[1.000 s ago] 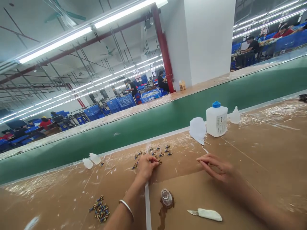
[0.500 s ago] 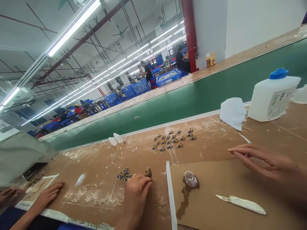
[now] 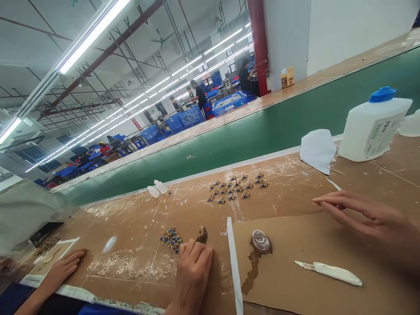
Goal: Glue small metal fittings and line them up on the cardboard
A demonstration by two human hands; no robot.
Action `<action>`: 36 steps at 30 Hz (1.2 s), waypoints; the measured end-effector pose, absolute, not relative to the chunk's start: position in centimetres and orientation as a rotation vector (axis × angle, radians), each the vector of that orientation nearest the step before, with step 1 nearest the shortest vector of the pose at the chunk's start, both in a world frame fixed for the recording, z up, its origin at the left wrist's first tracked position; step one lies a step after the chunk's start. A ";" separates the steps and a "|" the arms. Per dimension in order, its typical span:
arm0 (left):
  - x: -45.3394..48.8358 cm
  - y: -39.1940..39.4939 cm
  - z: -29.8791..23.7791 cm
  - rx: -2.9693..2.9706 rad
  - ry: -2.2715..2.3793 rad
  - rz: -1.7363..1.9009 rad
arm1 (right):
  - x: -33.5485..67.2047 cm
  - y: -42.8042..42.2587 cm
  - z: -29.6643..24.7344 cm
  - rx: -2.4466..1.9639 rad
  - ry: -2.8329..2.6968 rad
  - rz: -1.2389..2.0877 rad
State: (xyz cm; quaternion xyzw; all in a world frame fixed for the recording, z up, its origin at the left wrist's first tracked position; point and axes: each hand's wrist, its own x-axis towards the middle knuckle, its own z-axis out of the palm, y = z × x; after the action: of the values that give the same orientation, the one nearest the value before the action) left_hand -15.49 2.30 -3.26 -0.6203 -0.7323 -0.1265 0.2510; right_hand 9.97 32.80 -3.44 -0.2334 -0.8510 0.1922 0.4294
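My left hand rests on the table with its fingers curled and pressed together; their tips, and anything in them, are hidden. Just beyond the fingers lie a heap of small blue and gold pieces and a smaller heap of dark brown bits. My right hand hovers over the cardboard sheet, thumb and forefinger pinched together. Whatever is between them is too small to name. On the cardboard are a small round dish with a brown smear and a knife with a white-wrapped handle.
Several blue and gold pieces are spread out beyond the cardboard. A blue-capped bottle stands at the right by a white paper piece. Two small white bottles lie farther left. Another person's hand is at far left.
My left hand has turned and moved slightly right, its thumb tip now out of sight. My right hand keeps its pinch. The camera view has shifted a little.
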 end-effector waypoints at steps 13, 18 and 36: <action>-16.0 -1.2 -3.2 -2.109 -1.934 -0.617 | 10.0 32.3 -3.1 -0.678 -2.140 0.555; -15.3 -2.0 -4.5 -1.942 -2.032 -0.737 | 10.1 32.5 -3.6 -0.687 -2.151 0.561; -14.0 -1.7 -3.6 -1.803 -2.153 -0.616 | 10.1 32.5 -3.8 -0.694 -2.151 0.516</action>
State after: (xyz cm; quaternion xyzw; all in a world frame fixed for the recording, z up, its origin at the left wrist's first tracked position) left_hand -13.96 -1.67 -3.56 -0.6215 -0.7422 -0.2125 0.1330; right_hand 10.13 32.46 -3.84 -0.2744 -0.8504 0.2038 0.4000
